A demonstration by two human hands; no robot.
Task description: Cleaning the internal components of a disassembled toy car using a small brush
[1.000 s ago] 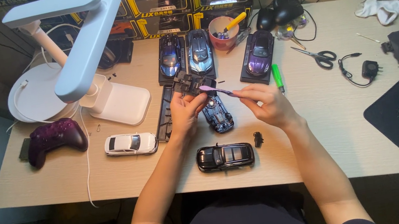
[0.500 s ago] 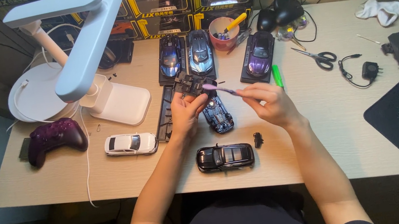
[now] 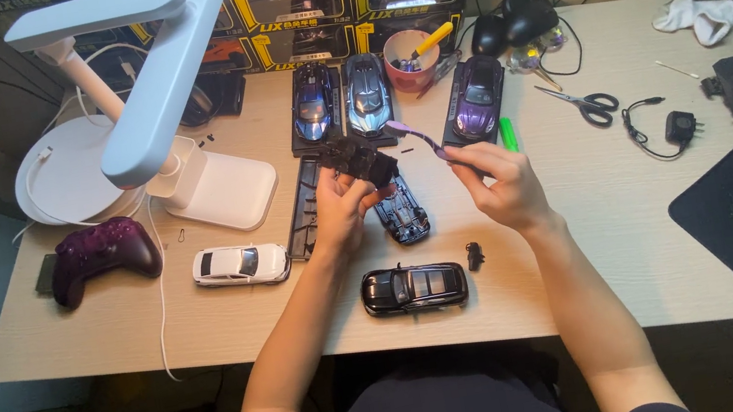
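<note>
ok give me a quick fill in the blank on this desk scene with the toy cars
1. The left hand holds a black car part; the right hand holds a thin ____ tool.
2. The toy car beside the gamepad is ____.
3. The scissors lie to the ____ of the purple car.

Missing words: purple; white; right

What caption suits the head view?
Left hand holds a black car part; right hand grips a purple tool.

Glossy black toy car [image 3: 413, 287]; matt pale wood-grain table [image 3: 605, 227]; smooth white plastic lamp [image 3: 161, 82].
</note>
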